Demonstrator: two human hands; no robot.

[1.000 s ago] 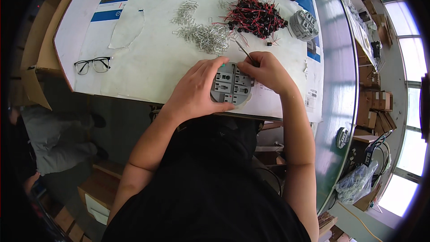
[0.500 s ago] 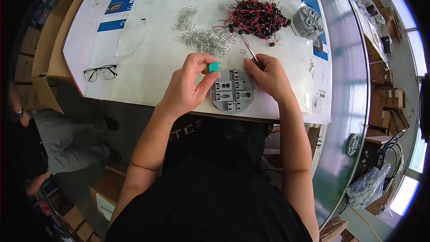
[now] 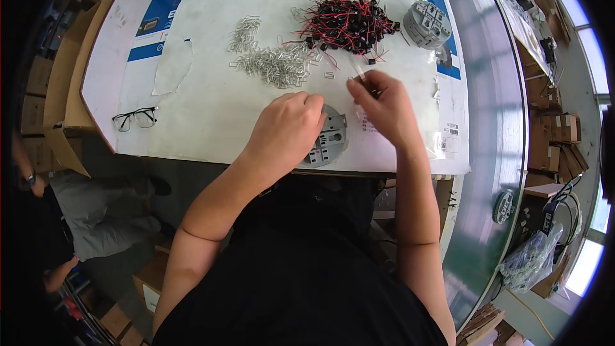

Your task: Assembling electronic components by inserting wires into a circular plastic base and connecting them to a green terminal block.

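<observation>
My left hand (image 3: 287,125) is curled, knuckles up, over the left part of a round grey plastic disc (image 3: 334,136) with raised slotted blocks. Its fingertips are hidden, and so is whatever they hold. To the right of the disc, my right hand (image 3: 385,106) is closed around a slim metal tool (image 3: 358,68), whose blurred tip points away from me toward the piles of parts.
Beyond my hands lie a heap of small metal clips (image 3: 275,65) and a pile of black parts with red wires (image 3: 351,22). Stacked grey discs (image 3: 428,24) stand at the far right. Eyeglasses (image 3: 136,118) rest at left. A person's leg (image 3: 106,202) shows beyond the table's left edge.
My left hand has turned over and come down across the disc; the small green block between its fingers has gone out of sight. My right hand has shifted slightly away from the disc.
</observation>
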